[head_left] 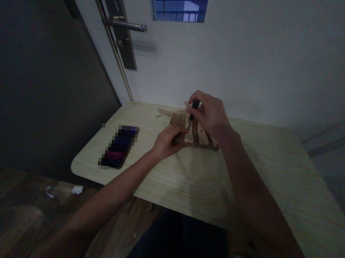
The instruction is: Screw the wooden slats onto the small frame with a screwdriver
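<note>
In the head view my right hand (209,111) is closed round the black handle of a screwdriver (195,105). The screwdriver stands nearly upright, its shaft pointing down at a small wooden piece made of light and brown strips (202,138). My left hand (168,141) grips the left front edge of this wooden piece, fingers on top and thumb at the front. The screwdriver's tip is close to my left fingertips; whether it sits on a screw is too small to tell. A light wooden stick (164,112) lies behind on the left, beside a tiny screw-like thing (158,115).
A phone (119,146), partly blurred out, lies on the left of the pale wooden table (277,189). Behind the table stands a white door with a metal handle (124,25) and a small window (181,2). White scraps (77,189) lie on the floor at left.
</note>
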Demonstrator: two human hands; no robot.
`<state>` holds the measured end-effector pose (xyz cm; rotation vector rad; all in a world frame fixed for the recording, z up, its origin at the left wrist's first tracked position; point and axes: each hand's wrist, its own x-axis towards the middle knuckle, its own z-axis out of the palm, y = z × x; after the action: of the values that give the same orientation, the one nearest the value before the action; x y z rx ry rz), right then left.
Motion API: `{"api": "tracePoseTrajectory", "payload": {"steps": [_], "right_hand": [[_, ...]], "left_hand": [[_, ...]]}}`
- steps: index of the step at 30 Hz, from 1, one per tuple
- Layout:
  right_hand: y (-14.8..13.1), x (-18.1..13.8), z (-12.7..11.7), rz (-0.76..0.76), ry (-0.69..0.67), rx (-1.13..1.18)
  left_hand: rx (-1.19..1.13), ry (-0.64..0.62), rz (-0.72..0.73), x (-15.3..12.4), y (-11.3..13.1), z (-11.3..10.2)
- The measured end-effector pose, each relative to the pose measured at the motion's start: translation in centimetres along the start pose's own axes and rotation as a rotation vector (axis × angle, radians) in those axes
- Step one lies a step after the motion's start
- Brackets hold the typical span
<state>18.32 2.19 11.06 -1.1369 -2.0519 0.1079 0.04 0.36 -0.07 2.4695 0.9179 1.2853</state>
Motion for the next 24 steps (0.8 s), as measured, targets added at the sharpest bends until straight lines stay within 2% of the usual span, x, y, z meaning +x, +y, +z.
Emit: {"api": "tracePoseTrajectory", "payload": {"steps": [7, 13, 18, 24], "right_hand": [[0.4, -0.1, -0.3, -0.011, -0.022, 0.091], [0.6, -0.2, -0.8, 0.034, -0.018, 0.028], [0.5, 0.1, -0.9, 0.009, -0.012, -0.037], [1.3, 0.0, -0.2, -0.022, 0.004, 0.018]], "left_hand": [[0.001, -0.002, 0.001, 0.0, -0.1, 0.0], [0.014, -0.004, -0.004, -0.1, -0.1, 0.0], [0.019, -0.008, -0.006, -0.1, -0.1, 0.0], [0.012, -0.002, 0.015, 0.0, -0.3, 0.1]]}}
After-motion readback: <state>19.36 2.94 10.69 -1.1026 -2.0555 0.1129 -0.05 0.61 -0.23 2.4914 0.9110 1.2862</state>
